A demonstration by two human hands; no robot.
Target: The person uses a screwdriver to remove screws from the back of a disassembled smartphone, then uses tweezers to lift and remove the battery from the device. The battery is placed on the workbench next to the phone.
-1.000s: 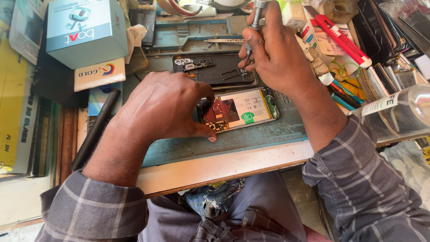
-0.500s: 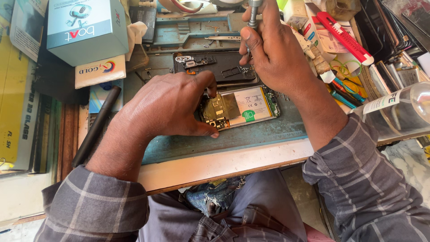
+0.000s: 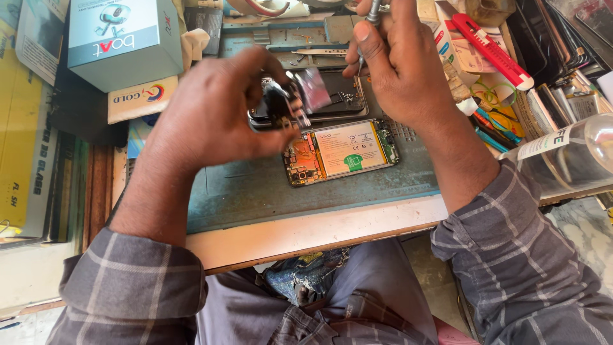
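A pale blue box (image 3: pixel 121 41) is sitting at ten o'clock from the opened phone (image 3: pixel 341 152). The left hand (image 3: pixel 214 115) is pinching a blurred dark part (image 3: pixel 284 105); the right hand (image 3: pixel 399 61) is gripping a screwdriver (image 3: pixel 372 13), its top cut off.

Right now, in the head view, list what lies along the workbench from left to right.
Yellow packets → light blue box → left hand holding a small dark part → opened phone on the mat → right hand with a screwdriver → red utility knife → clear bottle.
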